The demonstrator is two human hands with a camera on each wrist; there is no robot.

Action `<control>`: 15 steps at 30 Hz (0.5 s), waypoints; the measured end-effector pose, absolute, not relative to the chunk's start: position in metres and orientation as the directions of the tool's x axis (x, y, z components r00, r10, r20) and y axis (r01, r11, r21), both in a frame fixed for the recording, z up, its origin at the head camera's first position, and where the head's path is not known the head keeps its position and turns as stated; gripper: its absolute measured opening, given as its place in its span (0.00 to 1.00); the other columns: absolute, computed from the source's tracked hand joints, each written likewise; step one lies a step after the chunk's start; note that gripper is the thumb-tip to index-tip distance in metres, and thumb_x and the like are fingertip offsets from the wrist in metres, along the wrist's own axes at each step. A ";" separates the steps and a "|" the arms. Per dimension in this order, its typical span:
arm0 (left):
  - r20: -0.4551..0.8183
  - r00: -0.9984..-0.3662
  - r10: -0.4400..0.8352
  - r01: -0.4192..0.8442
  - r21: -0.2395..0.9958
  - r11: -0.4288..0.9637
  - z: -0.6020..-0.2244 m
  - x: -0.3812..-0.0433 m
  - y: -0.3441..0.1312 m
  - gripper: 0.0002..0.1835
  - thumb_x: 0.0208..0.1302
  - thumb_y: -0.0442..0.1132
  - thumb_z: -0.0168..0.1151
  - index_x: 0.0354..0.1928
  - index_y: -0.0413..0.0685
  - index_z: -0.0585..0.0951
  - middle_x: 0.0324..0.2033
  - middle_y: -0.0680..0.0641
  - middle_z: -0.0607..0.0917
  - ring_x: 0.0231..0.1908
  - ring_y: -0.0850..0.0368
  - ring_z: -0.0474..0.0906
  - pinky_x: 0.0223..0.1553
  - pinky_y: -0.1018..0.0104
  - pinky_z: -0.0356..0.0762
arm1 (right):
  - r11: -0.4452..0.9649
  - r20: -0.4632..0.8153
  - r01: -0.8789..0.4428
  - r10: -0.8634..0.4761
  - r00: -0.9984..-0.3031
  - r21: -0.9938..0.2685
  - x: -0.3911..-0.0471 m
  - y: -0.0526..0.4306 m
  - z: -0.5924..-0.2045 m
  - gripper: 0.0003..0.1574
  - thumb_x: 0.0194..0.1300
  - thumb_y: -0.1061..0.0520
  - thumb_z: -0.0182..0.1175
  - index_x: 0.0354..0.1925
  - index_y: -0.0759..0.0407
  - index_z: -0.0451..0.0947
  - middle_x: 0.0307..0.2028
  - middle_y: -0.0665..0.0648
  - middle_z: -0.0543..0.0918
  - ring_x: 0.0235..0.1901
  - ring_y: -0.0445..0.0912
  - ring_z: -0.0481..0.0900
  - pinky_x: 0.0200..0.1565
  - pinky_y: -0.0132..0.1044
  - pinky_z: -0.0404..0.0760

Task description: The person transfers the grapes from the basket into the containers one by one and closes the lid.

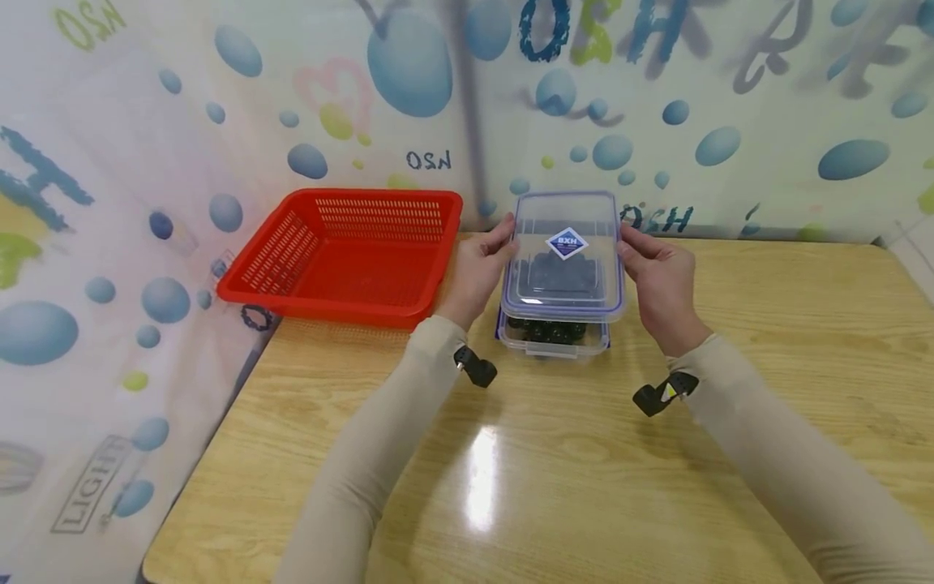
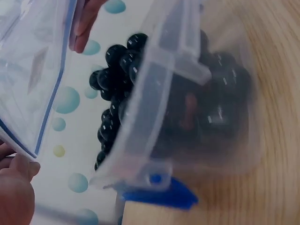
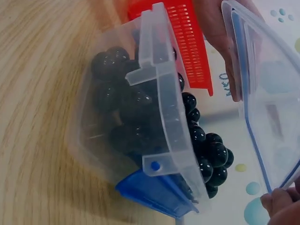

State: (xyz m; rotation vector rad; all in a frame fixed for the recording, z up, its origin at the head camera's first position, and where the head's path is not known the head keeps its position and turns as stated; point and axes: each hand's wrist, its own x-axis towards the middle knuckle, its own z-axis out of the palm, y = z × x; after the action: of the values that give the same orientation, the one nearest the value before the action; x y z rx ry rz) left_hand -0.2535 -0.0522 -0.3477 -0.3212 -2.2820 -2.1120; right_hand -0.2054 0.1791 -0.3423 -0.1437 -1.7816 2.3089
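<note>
Both hands hold a clear lid with a blue seal and a BXH label (image 1: pixel 567 243) above a clear plastic food box (image 1: pixel 553 350). My left hand (image 1: pixel 477 268) pinches the lid (image 1: pixel 531 215) at its left edge, and my right hand (image 1: pixel 664 276) grips the right edge. Glossy dark grapes (image 2: pixel 112 79) fill the box and heap up past its rim. From the right wrist view, a gap shows between the lid (image 3: pixel 255 108) and the grapes (image 3: pixel 215 154). Blue side clips (image 3: pixel 154 192) hang folded outward from the box.
Left of the box sits a red plastic basket (image 1: pixel 336 312) with slotted sides. Wood-grain table (image 1: pixel 584 487) extends in front and to the right. Behind it hangs a patterned sheet (image 1: pixel 467 97), close to the far edge.
</note>
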 end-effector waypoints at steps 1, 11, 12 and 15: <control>0.155 -0.976 0.152 0.171 0.980 0.101 -0.349 -0.253 -0.053 0.23 0.72 0.34 0.57 0.67 0.44 0.71 0.66 0.55 0.72 0.64 0.64 0.67 0.58 0.71 0.68 | -0.223 0.060 -0.112 0.230 -0.971 -0.968 -0.205 0.179 -0.343 0.24 0.68 0.66 0.59 0.61 0.69 0.73 0.60 0.63 0.76 0.58 0.49 0.77 0.54 0.33 0.74; 0.203 -0.956 0.210 0.245 0.949 0.200 -0.356 -0.255 -0.055 0.23 0.70 0.29 0.57 0.65 0.33 0.69 0.67 0.47 0.70 0.65 0.59 0.66 0.58 0.74 0.67 | -0.213 0.035 -0.078 0.198 -0.980 -0.974 -0.206 0.176 -0.352 0.24 0.68 0.69 0.58 0.62 0.71 0.71 0.62 0.65 0.74 0.59 0.48 0.76 0.54 0.31 0.74; 0.198 -0.957 0.211 0.244 0.945 0.219 -0.356 -0.255 -0.055 0.23 0.70 0.29 0.57 0.65 0.33 0.70 0.67 0.47 0.70 0.65 0.59 0.67 0.58 0.74 0.67 | -0.203 0.021 -0.061 0.194 -0.981 -0.977 -0.206 0.176 -0.354 0.24 0.69 0.69 0.58 0.62 0.72 0.71 0.62 0.66 0.74 0.59 0.48 0.75 0.54 0.31 0.74; 0.186 -0.957 0.225 0.246 0.929 0.278 -0.357 -0.257 -0.056 0.22 0.69 0.29 0.58 0.64 0.32 0.71 0.66 0.45 0.71 0.64 0.56 0.68 0.58 0.73 0.68 | -0.172 -0.035 0.003 0.180 -0.983 -0.985 -0.204 0.174 -0.360 0.26 0.70 0.68 0.56 0.64 0.71 0.68 0.65 0.66 0.71 0.62 0.48 0.72 0.56 0.32 0.72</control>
State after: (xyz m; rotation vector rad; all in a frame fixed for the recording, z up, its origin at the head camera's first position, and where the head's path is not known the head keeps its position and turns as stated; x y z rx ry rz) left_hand -0.2567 -0.0562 -0.3574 -0.4594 -2.4967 -1.8201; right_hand -0.2042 0.1745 -0.3604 -0.2163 -1.9426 2.3096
